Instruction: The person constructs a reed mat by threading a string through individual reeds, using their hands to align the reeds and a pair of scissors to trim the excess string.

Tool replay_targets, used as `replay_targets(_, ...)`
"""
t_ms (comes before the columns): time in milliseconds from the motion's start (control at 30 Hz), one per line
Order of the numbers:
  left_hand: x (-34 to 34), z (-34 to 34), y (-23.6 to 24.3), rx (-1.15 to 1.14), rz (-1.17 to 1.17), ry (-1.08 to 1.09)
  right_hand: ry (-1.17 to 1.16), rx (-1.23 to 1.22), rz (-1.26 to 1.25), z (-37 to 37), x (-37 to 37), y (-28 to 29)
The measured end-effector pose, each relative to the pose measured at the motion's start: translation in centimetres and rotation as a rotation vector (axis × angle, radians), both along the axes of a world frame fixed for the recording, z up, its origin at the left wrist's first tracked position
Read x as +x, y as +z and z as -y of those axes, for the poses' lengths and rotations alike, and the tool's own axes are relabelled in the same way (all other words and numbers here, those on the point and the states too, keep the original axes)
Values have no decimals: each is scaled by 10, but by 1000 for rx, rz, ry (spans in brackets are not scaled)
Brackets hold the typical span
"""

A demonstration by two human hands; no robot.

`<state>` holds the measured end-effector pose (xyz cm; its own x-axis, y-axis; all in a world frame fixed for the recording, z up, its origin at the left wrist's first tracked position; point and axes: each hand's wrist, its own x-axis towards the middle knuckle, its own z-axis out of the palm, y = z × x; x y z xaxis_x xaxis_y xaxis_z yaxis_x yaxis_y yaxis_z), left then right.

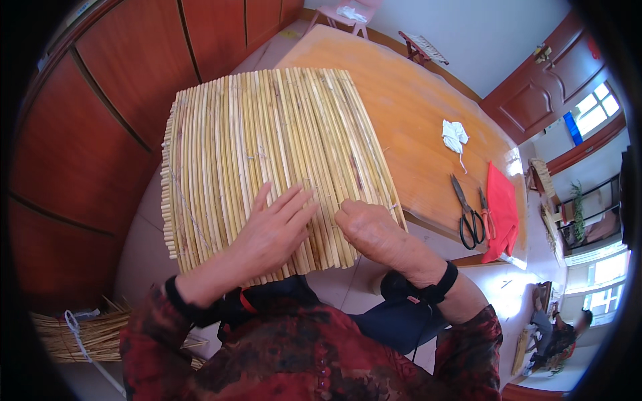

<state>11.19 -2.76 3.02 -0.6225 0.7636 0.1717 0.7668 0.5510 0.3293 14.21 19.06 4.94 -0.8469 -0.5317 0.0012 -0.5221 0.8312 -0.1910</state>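
Observation:
A mat of pale reed sticks point(267, 127), tied across with thin string, rests over the near end of the wooden table and reaches toward my lap. My left hand point(274, 227) lies on its lower middle, fingers apart. To the right of it, my right hand point(371, 230) is curled on the mat near its right edge; what its fingertips hold, if anything, is hidden. Right of the mat are black-handled scissors point(471, 220), orange-handled pliers point(486, 214) and a red cloth point(501, 207).
A white cloth bundle point(453, 134) lies on the table point(414, 100). Red-brown cabinets point(114, 80) line the left, with loose reeds point(73, 337) below them. A pink chair point(342, 17) stands beyond the table. Another person point(558, 337) sits at the far right, near a door and windows.

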Motion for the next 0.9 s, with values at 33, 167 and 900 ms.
replay_targets(33, -13, -13, -8, -6, -83, -23, 21, -55, -15, 0, 0, -5)
replay_targets(167, -30, -36, -32, -30, -61, -66, 12, -151, 34, 4, -2, -9)
replay_targets(900, -37, -41, -38, -2, -53, -164, -87, 8, 30, 15, 4, -20)
